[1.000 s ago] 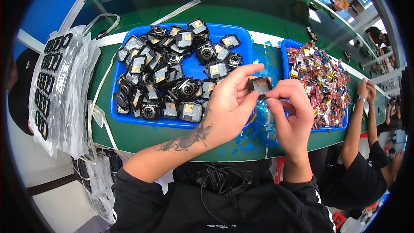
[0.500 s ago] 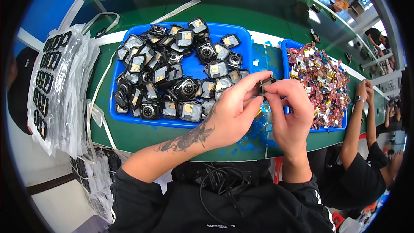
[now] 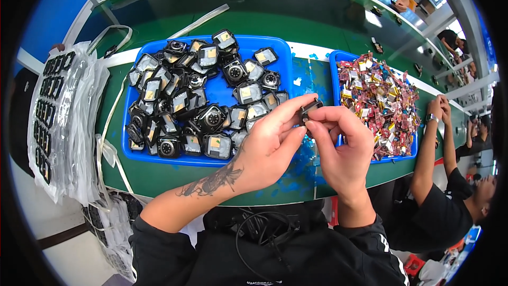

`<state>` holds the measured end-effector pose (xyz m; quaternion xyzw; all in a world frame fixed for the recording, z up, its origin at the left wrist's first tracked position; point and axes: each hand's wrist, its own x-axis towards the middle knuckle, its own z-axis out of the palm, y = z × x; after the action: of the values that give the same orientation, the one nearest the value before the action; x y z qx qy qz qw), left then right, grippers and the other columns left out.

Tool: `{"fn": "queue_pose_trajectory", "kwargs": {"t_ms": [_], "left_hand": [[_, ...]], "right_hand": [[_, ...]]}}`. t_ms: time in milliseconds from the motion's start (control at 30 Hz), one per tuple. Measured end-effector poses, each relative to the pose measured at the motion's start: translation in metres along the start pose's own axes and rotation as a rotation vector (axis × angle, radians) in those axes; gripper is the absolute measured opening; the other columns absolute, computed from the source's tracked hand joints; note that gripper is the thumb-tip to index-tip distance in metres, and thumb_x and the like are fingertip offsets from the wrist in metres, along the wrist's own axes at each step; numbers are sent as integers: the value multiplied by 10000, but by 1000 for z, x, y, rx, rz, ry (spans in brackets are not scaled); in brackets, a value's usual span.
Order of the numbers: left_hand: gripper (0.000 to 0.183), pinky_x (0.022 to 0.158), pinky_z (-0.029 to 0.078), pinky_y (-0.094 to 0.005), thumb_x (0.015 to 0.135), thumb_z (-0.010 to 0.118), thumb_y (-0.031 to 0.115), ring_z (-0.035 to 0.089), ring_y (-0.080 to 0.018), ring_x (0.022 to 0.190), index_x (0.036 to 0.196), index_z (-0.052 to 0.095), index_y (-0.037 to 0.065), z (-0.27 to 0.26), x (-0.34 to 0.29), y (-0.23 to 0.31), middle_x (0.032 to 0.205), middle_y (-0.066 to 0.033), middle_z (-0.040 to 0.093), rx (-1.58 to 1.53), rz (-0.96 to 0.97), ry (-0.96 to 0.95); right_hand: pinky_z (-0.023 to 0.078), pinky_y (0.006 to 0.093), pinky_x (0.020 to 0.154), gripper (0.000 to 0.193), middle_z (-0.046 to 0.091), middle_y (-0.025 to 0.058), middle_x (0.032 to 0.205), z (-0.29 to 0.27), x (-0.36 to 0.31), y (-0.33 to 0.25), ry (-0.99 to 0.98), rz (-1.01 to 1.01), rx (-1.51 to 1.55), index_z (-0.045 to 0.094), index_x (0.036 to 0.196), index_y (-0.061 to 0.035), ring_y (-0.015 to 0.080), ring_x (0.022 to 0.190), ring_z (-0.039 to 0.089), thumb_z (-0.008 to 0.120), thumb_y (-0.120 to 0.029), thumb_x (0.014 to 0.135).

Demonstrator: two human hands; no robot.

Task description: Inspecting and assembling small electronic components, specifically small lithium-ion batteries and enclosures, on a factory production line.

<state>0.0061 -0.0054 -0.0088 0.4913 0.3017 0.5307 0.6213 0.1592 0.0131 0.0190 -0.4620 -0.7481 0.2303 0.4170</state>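
Above the green bench, my left hand pinches a small black watch case between thumb and fingers. From the other side, my right hand has its thumb and forefinger closed on the same case. Fingers cover much of it, and its inside cannot be made out. To the left of my hands, a blue tray holds many loose black watch cases, some with round sensor backs up, others showing grey and tan interiors. On the right, a second blue tray is heaped with small red, yellow and silver electronic parts.
Plastic-wrapped trays of black parts stand at the left edge, with a white strap nearby. Blue film scraps litter the green bench top. A co-worker's arms reach in at the right; another person works across the bench.
The whole scene has shifted slightly left and down in view. Both hands still hold the black watch case, which is now turned a little differently between the fingers.
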Motion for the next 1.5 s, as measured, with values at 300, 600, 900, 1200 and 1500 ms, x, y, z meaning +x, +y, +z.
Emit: {"fn": "queue_pose_trajectory", "kwargs": {"t_ms": [300, 600, 900, 1200, 1500], "left_hand": [[490, 1078, 389, -339, 933, 424, -109, 481, -233, 1283, 1414, 335, -74, 1, 2, 3, 1377, -200, 473, -14, -57, 3], [500, 1068, 385, -327, 947, 424, -76, 476, -220, 1288, 1433, 309, -72, -2, 0, 1, 1390, -193, 464, -24, -38, -61], [495, 1081, 367, -323, 954, 378, -94, 464, -220, 1302, 1443, 310, -56, 5, -2, 5, 1428, -184, 436, -69, -29, -120], [472, 1093, 349, -319, 960, 368, -84, 449, -210, 1316, 1430, 328, -58, 1, -1, 7, 1398, -165, 457, -45, -51, -143], [470, 1050, 426, -363, 945, 446, -56, 506, -275, 1266, 1403, 338, -52, 4, 7, 5, 1350, -247, 493, -209, 47, 102]], "right_hand": [[492, 286, 573, 136, 671, 80, 787, -3, 4, -1, -23, -1, 62, 664, 881, -15, 166, 664, 656, 717, 48, 772], [442, 273, 587, 134, 659, 55, 760, -8, 5, -1, -35, -24, 29, 686, 829, -38, 139, 606, 573, 737, 36, 730], [350, 260, 601, 252, 524, -11, 692, -13, -2, -4, 35, -96, -66, 587, 825, -69, 93, 613, 444, 766, 24, 672], [447, 284, 638, 354, 498, 71, 825, -10, 6, 1, 83, -96, 134, 487, 885, -25, 166, 710, 517, 772, 25, 681], [474, 269, 858, 409, 584, 51, 1041, -25, -17, 17, -19, 294, 610, 535, 1135, -13, 118, 954, 560, 701, 48, 767]]}}
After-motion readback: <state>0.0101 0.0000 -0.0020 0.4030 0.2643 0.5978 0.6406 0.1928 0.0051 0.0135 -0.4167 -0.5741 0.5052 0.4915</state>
